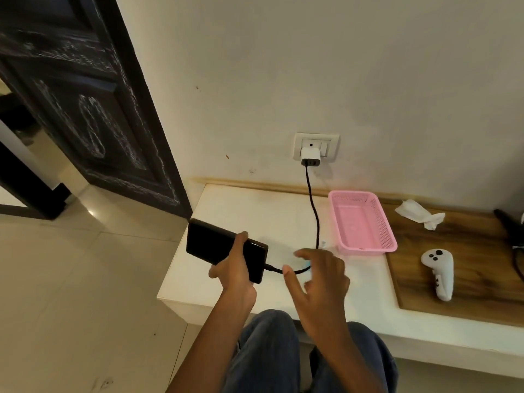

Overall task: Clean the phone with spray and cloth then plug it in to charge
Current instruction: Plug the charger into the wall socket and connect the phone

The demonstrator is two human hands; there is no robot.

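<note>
My left hand point(235, 268) grips a black phone point(209, 242) above the left end of the white ledge point(255, 211). A black braided cable point(314, 214) runs from the white charger point(310, 156) in the wall socket point(316, 147) down to the phone's right end, where its plug sits in the port. My right hand point(317, 279) hovers just right of that plug with fingers spread and relaxed, holding nothing. A crumpled white cloth point(419, 214) lies on the wooden board at the back right. No spray bottle shows.
An empty pink mesh basket point(363, 222) stands right of the cable. A white game controller point(438, 273) lies on the wooden board point(482, 251). Dark cables sit at the far right edge. A dark carved door point(85, 109) is on the left, tiled floor below.
</note>
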